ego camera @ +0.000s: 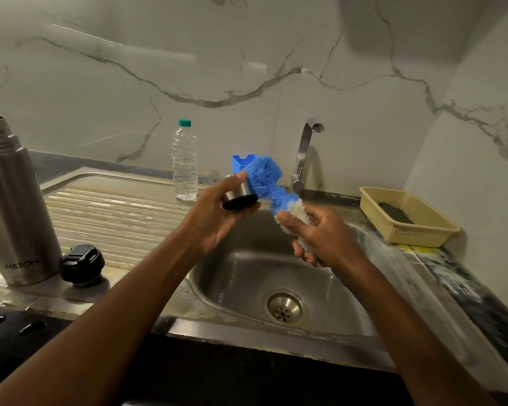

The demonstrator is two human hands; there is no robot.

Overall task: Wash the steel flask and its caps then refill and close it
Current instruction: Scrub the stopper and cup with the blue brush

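The left hand [217,212] holds a steel cap [240,196] over the sink [247,276]. Its fingers are curled round the cap, with the thumb tip up by the cap's top edge. The cap lies tilted, and its black inside faces down and toward the camera. The left arm reaches in from the bottom left, with the palm turned up.

The right hand [317,235] grips a brush [269,183]. Its fingers are wrapped tight round the white lower part of the bristles, and the thumb points up along them. The blue fluffy end of the brush pokes up and to the left and touches the cap's open end. The right arm comes in from the bottom right, and the hand is just beside the left hand, above the sink.

The flask [15,206] stands upright on the wet drainboard [115,206] at the far left, with its mouth open. A black cap [82,265] sits on the drainboard just beside the flask.

A water bottle [184,162] with a green lid stands at the back of the drainboard. The tap [304,150] is behind the brush. A yellow basket [408,216] sits to the right of the sink with a dark thing inside it.
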